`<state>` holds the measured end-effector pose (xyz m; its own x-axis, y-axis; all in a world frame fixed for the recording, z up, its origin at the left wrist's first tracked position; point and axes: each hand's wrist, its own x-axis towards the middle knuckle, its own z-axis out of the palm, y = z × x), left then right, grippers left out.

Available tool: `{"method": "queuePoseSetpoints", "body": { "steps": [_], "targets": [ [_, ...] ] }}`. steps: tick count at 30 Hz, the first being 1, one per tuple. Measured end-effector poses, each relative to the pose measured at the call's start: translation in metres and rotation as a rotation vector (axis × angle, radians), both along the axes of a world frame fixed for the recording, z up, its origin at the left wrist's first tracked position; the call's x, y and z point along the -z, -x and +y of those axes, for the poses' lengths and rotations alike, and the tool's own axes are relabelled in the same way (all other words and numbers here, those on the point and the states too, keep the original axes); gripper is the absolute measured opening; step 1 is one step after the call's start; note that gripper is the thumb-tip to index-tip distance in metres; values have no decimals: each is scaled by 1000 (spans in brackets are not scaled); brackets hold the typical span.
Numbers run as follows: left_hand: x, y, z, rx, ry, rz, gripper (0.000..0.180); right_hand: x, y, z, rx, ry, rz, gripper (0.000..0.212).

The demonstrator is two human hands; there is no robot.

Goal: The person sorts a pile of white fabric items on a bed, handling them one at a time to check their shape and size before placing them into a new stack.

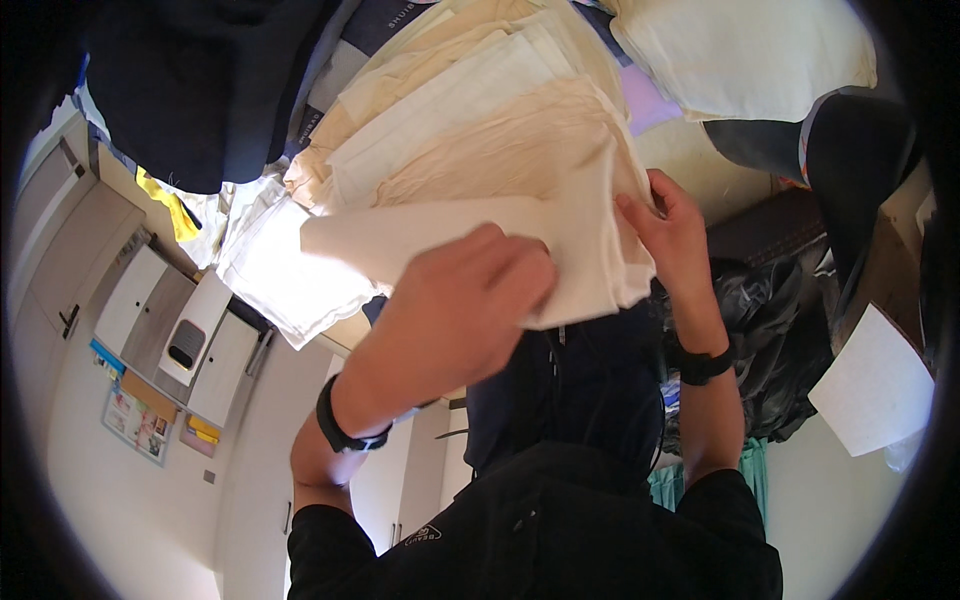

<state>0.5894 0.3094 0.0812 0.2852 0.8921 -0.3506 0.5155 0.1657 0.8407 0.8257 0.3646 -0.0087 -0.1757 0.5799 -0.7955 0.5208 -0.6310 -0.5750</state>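
A folded cream cloth (585, 262) is raised at its near edge, in front of my body. My right hand (675, 228) pinches its right edge, with the thumb on the front and fingers partly behind. Over the lower left of the cloth, my left hand (470, 295) is slightly blurred, its fingers curled in. Its fingertips are hidden, so I cannot tell whether it grips any fabric. Beneath and beyond lies a stack of cream and beige cloths (440, 125), overlapping and a little wrinkled.
White fabric (290, 262) lies brightly lit at the left. Dark cloth (200, 90) takes up the far left, and a cream bundle (750, 55) sits at the far right. Black plastic (775, 335) is heaped right of my right forearm, near a white sheet (875, 380).
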Motion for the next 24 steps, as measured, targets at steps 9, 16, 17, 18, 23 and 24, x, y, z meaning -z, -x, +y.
{"method": "queuePoseSetpoints", "body": {
  "steps": [9, 16, 17, 18, 23, 24],
  "targets": [
    [-43, -20, -33, 78, -47, -129, 39, -12, 26, 27, -81, 177, 270, 26],
    [-117, 23, -52, -107, -85, -87, 38, -77, 67, 25, 15, 170, 420, 22],
    [-130, 30, -50, -117, -158, -41, 38, -90, 71, 28, 37, 93, 467, 22],
    [-143, 35, -47, -125, -232, 2, 38, -104, 74, 32, 31, 73, 479, 22],
    [-192, 46, -24, 29, -513, 178, 35, -162, 68, 56, 292, -282, 447, 20],
    [-196, 44, -22, 29, -530, 172, 35, -170, 61, 61, 333, -383, 445, 20]
  ]
}}
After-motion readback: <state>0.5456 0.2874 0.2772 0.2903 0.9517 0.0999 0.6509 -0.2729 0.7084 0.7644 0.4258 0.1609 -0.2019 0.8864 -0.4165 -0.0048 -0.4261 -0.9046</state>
